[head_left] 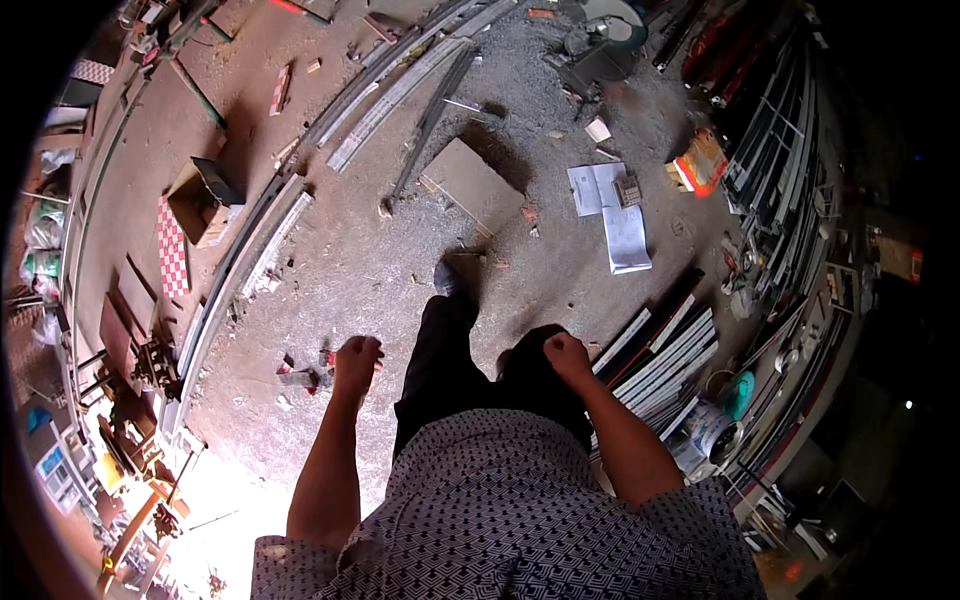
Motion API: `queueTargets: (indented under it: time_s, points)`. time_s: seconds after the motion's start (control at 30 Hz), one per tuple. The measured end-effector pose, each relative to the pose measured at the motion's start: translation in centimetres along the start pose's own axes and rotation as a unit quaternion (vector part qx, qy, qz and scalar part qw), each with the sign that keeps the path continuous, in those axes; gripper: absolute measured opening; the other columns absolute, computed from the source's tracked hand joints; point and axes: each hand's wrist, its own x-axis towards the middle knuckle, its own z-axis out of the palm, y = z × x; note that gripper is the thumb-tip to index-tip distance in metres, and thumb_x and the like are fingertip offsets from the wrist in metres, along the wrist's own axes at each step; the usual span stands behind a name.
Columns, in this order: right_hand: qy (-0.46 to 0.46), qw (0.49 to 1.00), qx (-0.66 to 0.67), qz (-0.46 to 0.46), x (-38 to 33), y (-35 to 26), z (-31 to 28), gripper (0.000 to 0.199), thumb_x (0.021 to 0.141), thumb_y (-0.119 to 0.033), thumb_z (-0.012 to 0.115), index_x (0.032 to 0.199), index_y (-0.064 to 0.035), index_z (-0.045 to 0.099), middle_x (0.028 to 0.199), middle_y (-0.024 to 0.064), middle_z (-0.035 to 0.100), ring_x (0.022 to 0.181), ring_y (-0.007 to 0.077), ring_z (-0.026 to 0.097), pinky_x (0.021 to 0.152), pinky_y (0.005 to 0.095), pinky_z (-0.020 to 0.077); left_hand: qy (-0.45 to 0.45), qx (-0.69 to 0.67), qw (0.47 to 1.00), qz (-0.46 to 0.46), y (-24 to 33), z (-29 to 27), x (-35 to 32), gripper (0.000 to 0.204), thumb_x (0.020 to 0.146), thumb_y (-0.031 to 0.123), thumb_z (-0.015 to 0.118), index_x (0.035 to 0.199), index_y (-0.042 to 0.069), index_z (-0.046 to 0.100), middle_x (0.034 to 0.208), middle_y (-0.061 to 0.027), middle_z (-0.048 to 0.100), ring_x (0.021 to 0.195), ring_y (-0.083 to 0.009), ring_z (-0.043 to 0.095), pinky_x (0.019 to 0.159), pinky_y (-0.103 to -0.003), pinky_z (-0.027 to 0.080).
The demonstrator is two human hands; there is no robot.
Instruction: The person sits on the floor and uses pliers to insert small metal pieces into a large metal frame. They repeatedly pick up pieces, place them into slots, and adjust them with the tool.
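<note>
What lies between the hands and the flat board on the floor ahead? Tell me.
Nothing visible blocks the way: both hands, left and right, are closed, empty fists, and only bare gritty floor lies before the flat board.

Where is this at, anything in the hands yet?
Done: nothing that shows. In hand: nothing; the left hand and right hand are both closed into fists, with no grip on any thing, and the person stands mid-stride on the dusty floor. Left: the metal rails, flat board and white sheets lie untouched ahead, the stacked profiles beside the right hand.
</note>
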Motion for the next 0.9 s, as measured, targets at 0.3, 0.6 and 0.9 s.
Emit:
queueTargets:
  time_s: [0.3,0.6,0.9]
  points:
    - [-0.119,0.991,-0.022,-0.064,27.1,-13.7,-5.2,0.03,0.09,-0.029,0.063,0.093,0.0006,0.066,0.083,0.0165,0.071,0.08,0.0338,0.071,0.071,0.0389,0.0536,0.058,-0.055,0.996,-0.045,9.0,10.1,5.5,0.027,0.096,0.022,0.058,0.095,-0.004,0.066,0.082,-0.0088,0.068,0.073,-0.0137,0.064,0.066,-0.028,0.051]
    - [-0.117,0.926,-0.306,-0.188,68.5,-9.2,2.7,0.03,0.091,-0.035,0.055,0.093,-0.0074,0.065,0.092,0.0209,0.07,0.09,0.0412,0.067,0.08,0.0511,0.0526,0.317,0.019,0.906,-0.279,1.9,30.8,8.6,0.031,0.092,0.027,0.06,0.084,-0.002,0.055,0.07,-0.0161,0.055,0.065,-0.0285,0.052,0.066,-0.045,0.043]
    - [-0.022,0.847,-0.427,-0.314,88.7,-9.8,14.1,0.036,0.088,-0.033,0.066,0.112,-0.0069,0.058,0.112,0.0221,0.062,0.108,0.0409,0.061,0.091,0.0502,0.0518,0.319,0.064,0.848,-0.418,5.5,38.1,9.5,0.03,0.1,0.025,0.052,0.111,-0.002,0.052,0.106,-0.0169,0.055,0.098,-0.0258,0.052,0.083,-0.04,0.045]
